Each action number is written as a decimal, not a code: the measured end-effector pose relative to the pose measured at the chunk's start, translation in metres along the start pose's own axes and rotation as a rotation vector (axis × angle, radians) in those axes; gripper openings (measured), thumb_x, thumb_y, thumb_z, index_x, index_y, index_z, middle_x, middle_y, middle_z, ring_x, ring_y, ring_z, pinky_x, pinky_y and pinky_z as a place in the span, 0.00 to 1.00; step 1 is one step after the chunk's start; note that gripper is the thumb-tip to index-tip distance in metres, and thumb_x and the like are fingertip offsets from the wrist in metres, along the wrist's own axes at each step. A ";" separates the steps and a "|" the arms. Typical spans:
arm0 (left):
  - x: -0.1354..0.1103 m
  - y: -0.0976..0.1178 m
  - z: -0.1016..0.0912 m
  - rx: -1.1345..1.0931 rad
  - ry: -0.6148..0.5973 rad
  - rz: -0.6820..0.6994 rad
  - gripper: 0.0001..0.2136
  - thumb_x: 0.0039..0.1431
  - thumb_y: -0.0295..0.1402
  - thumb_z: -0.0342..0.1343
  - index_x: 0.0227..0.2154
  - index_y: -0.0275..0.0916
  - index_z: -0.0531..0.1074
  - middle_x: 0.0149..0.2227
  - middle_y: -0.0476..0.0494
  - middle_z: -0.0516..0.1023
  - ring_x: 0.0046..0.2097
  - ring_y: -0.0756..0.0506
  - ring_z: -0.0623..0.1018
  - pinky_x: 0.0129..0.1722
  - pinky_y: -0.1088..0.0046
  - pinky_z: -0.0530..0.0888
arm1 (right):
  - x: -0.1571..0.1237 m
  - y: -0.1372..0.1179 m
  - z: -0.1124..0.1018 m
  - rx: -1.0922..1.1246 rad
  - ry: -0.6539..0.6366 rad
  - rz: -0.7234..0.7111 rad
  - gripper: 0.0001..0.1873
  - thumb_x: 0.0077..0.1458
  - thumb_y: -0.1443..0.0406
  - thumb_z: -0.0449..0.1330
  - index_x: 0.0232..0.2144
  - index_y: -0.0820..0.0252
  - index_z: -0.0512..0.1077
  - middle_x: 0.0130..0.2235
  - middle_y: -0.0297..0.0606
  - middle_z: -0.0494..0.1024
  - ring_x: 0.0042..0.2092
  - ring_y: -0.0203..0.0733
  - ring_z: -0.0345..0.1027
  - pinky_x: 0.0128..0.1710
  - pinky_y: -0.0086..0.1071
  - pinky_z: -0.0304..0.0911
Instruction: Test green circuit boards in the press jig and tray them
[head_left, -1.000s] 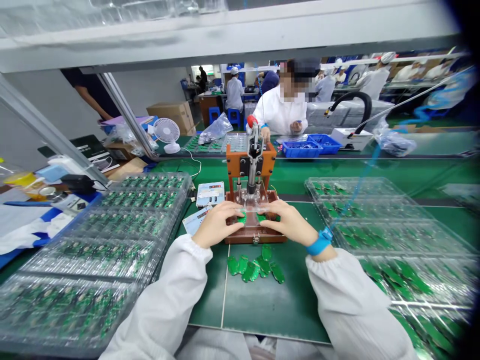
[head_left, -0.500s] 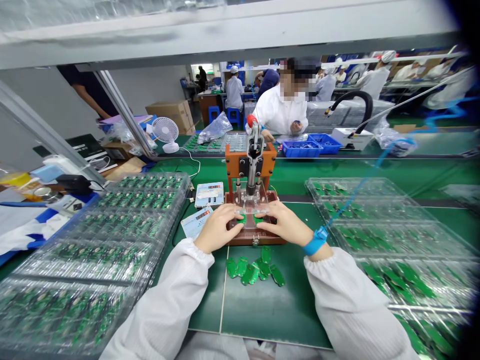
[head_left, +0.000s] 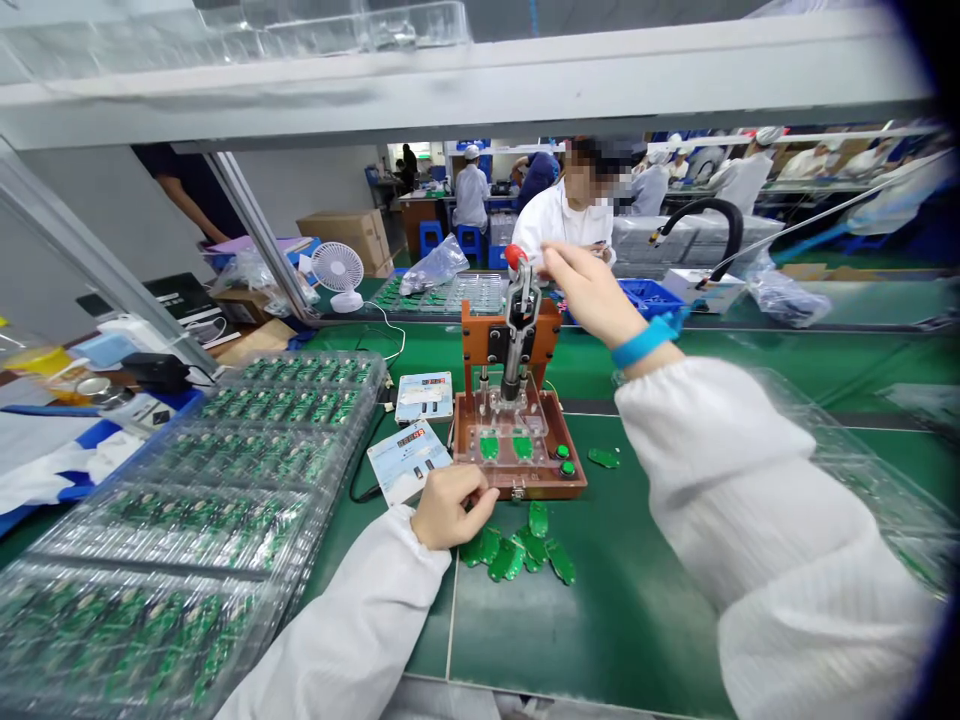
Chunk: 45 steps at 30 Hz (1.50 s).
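Observation:
A brown test fixture (head_left: pixel 517 480) with an upright toggle clamp stands on the green bench. Two small green circuit boards (head_left: pixel 489 446) lie side by side in its clear plate. Up by the clamp's red knob (head_left: pixel 516 256) is my right hand (head_left: pixel 592 295), fingers stretched forward and just right of the knob, with no grip on it visible. My left hand (head_left: pixel 452 507) is curled closed at the fixture's front left corner, nothing showing in it. Just below lies a loose pile of green circuit boards (head_left: pixel 517 552). Another board (head_left: pixel 604 458) lies right of the fixture.
Clear trays of boards (head_left: pixel 300 440) fill the left side; another clear tray (head_left: pixel 847 480) is partly behind my right sleeve. Two display boxes (head_left: pixel 411 462) sit left of the fixture. Beyond are a small fan (head_left: pixel 337 272), a blue bin (head_left: pixel 651 297) and a co-worker (head_left: pixel 551 215).
Both hands have left the clear plate. My right hand has risen to the clamp's red knob; my left has drawn back toward me and curled. A board now shows right of the fixture.

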<state>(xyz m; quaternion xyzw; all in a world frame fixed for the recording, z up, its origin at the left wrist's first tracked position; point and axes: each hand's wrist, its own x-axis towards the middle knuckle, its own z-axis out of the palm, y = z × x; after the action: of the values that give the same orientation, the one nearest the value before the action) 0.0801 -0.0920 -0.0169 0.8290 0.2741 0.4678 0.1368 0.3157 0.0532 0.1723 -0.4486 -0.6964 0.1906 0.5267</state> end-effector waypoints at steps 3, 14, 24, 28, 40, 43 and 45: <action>0.001 0.001 0.000 -0.006 -0.001 -0.002 0.13 0.64 0.29 0.53 0.23 0.40 0.62 0.19 0.54 0.65 0.21 0.52 0.64 0.24 0.74 0.60 | 0.032 -0.031 0.013 0.089 -0.171 0.132 0.33 0.70 0.45 0.45 0.42 0.68 0.75 0.32 0.34 0.77 0.40 0.38 0.77 0.50 0.44 0.73; 0.000 0.001 0.003 -0.045 0.018 -0.008 0.12 0.62 0.28 0.54 0.23 0.40 0.62 0.20 0.53 0.66 0.22 0.52 0.66 0.25 0.75 0.60 | -0.098 -0.107 0.004 -0.264 0.178 -0.551 0.17 0.72 0.62 0.51 0.57 0.54 0.73 0.49 0.38 0.82 0.53 0.44 0.77 0.56 0.39 0.72; 0.000 0.001 0.004 -0.050 0.004 -0.043 0.11 0.61 0.28 0.55 0.23 0.39 0.63 0.20 0.53 0.67 0.22 0.52 0.67 0.26 0.75 0.60 | -0.157 -0.065 0.026 -0.237 0.150 -0.557 0.22 0.63 0.78 0.57 0.56 0.60 0.73 0.56 0.42 0.79 0.61 0.45 0.71 0.63 0.41 0.67; 0.000 0.001 0.004 -0.060 -0.013 -0.086 0.11 0.60 0.28 0.55 0.23 0.39 0.64 0.20 0.53 0.67 0.22 0.52 0.67 0.26 0.76 0.60 | -0.164 -0.044 0.038 -0.181 0.149 -0.582 0.26 0.60 0.80 0.58 0.58 0.59 0.72 0.58 0.43 0.77 0.63 0.47 0.69 0.64 0.44 0.66; 0.044 -0.047 -0.072 0.137 -0.310 -0.580 0.18 0.58 0.36 0.62 0.51 0.38 0.77 0.54 0.36 0.79 0.55 0.37 0.77 0.54 0.62 0.74 | -0.166 -0.024 0.055 0.064 0.169 -0.534 0.35 0.60 0.79 0.58 0.65 0.47 0.65 0.61 0.36 0.74 0.67 0.48 0.63 0.66 0.48 0.64; 0.057 -0.068 -0.089 0.484 -0.710 -0.676 0.43 0.44 0.36 0.72 0.65 0.40 0.65 0.73 0.33 0.53 0.73 0.27 0.51 0.69 0.50 0.57 | -0.166 -0.024 0.055 0.081 0.166 -0.533 0.35 0.60 0.79 0.58 0.65 0.46 0.65 0.62 0.36 0.73 0.67 0.48 0.62 0.66 0.49 0.64; 0.064 -0.077 -0.091 0.592 -0.898 -0.742 0.52 0.40 0.41 0.74 0.70 0.41 0.57 0.75 0.34 0.41 0.74 0.25 0.42 0.70 0.47 0.53 | -0.166 -0.024 0.055 0.085 0.162 -0.531 0.35 0.61 0.78 0.58 0.65 0.46 0.65 0.62 0.36 0.73 0.67 0.48 0.62 0.66 0.49 0.64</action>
<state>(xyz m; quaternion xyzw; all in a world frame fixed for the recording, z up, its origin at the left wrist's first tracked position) 0.0038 0.0047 0.0383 0.7967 0.5756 -0.0974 0.1562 0.2628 -0.0851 0.0762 -0.2417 -0.7367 0.0386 0.6304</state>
